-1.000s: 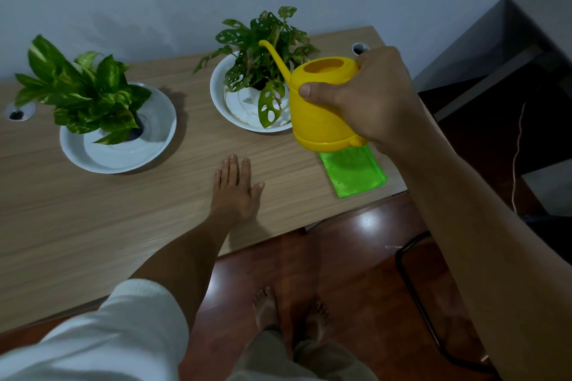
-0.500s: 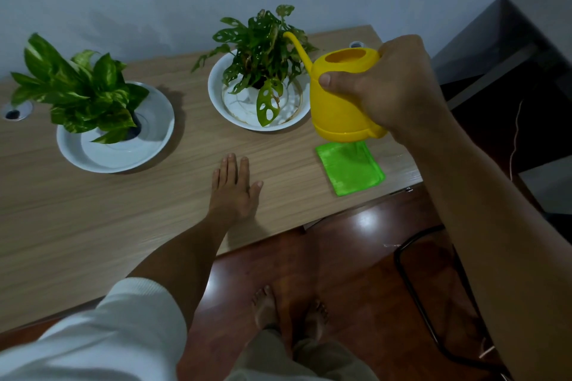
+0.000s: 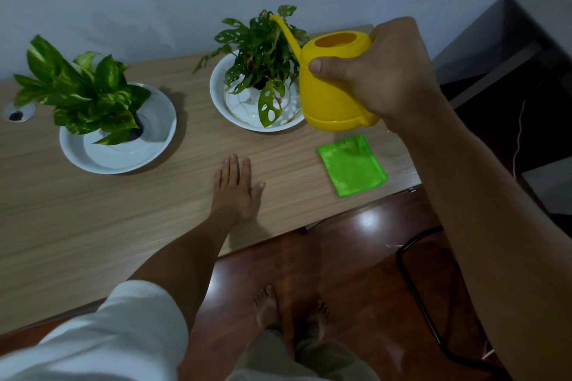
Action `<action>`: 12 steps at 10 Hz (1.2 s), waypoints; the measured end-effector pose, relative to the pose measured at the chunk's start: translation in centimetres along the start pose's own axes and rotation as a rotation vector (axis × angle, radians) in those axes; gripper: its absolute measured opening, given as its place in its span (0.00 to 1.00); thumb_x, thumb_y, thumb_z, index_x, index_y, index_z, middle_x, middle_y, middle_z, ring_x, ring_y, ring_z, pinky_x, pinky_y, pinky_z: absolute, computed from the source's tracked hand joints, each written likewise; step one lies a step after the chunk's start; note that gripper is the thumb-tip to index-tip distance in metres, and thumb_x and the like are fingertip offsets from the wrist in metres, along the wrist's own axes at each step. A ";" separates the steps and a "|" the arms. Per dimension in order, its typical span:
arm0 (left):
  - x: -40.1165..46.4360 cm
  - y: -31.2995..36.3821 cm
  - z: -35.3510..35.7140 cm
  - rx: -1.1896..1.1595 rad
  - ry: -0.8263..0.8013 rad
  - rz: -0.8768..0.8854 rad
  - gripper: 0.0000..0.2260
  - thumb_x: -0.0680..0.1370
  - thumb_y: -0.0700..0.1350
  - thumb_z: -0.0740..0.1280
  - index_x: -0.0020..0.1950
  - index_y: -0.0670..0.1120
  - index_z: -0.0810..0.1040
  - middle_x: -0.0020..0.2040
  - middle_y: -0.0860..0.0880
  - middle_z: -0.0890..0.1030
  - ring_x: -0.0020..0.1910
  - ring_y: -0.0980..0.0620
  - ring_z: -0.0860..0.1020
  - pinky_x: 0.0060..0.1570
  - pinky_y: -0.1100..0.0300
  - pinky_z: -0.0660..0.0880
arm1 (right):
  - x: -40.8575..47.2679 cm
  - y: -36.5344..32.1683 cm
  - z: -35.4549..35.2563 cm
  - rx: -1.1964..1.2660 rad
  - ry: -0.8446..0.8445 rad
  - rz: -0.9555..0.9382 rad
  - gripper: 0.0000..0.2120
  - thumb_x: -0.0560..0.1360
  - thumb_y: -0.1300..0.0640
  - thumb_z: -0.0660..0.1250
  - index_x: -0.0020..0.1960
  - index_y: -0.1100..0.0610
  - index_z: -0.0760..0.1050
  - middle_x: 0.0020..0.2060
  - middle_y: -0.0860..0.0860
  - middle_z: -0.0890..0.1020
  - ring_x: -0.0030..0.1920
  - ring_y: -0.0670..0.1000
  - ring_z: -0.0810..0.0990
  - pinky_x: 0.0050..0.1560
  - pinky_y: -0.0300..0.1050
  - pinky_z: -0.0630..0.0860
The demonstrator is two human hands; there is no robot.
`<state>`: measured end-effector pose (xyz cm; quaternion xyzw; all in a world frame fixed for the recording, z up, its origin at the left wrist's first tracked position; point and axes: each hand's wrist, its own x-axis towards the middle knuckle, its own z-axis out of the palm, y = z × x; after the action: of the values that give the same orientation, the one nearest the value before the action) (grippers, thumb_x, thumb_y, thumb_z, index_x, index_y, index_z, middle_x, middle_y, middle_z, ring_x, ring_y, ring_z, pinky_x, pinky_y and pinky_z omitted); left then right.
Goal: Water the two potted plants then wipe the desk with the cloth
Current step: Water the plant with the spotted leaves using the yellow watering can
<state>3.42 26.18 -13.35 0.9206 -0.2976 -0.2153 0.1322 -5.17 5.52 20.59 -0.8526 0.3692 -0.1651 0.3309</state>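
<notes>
My right hand (image 3: 390,71) grips a yellow watering can (image 3: 328,93) above the desk's right end, its thin spout rising leftward into the leaves of the right potted plant (image 3: 263,52). That plant stands in a white saucer (image 3: 216,93). The left potted plant (image 3: 77,90), with broad variegated leaves, sits in another white saucer (image 3: 154,145). A bright green folded cloth (image 3: 351,165) lies on the wooden desk (image 3: 93,219) just below the can. My left hand (image 3: 236,189) rests flat and open on the desk, near the front edge.
A round cable grommet (image 3: 18,111) is set in the desk at far left. Grey furniture (image 3: 510,40) stands to the right. Below the desk edge are a red-brown floor, my bare feet (image 3: 291,309) and a black chair frame (image 3: 414,281).
My right hand has carried the watering can to the right and slightly up, away from the right plant's middle. The green cloth is now fully uncovered. My left hand has stayed put.
</notes>
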 end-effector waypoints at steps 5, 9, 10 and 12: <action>-0.1 -0.1 0.1 -0.015 0.010 0.003 0.34 0.85 0.64 0.48 0.86 0.50 0.42 0.86 0.43 0.39 0.85 0.45 0.37 0.82 0.45 0.37 | 0.0 0.0 0.0 0.007 -0.009 0.004 0.35 0.64 0.37 0.82 0.58 0.62 0.77 0.50 0.54 0.78 0.52 0.53 0.79 0.45 0.44 0.69; -0.1 0.0 0.1 -0.018 0.022 0.007 0.34 0.85 0.64 0.48 0.86 0.50 0.43 0.86 0.42 0.39 0.85 0.44 0.37 0.82 0.45 0.37 | -0.6 0.5 -0.2 -0.010 -0.067 0.022 0.28 0.65 0.39 0.83 0.42 0.56 0.71 0.40 0.53 0.73 0.46 0.52 0.76 0.42 0.45 0.68; -0.1 0.0 0.0 -0.014 0.005 -0.001 0.34 0.85 0.64 0.47 0.86 0.50 0.42 0.85 0.43 0.38 0.85 0.45 0.36 0.82 0.45 0.36 | -0.5 0.5 -0.2 -0.011 -0.062 0.016 0.29 0.65 0.39 0.83 0.47 0.58 0.72 0.43 0.54 0.74 0.47 0.52 0.76 0.42 0.45 0.67; -0.1 -0.1 0.0 -0.002 0.005 0.003 0.34 0.85 0.64 0.47 0.86 0.50 0.41 0.85 0.42 0.38 0.84 0.45 0.36 0.82 0.45 0.36 | -0.6 0.5 -0.1 0.000 -0.070 0.040 0.29 0.64 0.39 0.83 0.46 0.58 0.72 0.43 0.54 0.75 0.48 0.54 0.78 0.43 0.46 0.70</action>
<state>3.40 26.32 -13.37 0.9205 -0.2985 -0.2134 0.1343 -5.88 5.69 20.26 -0.8503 0.3744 -0.1286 0.3467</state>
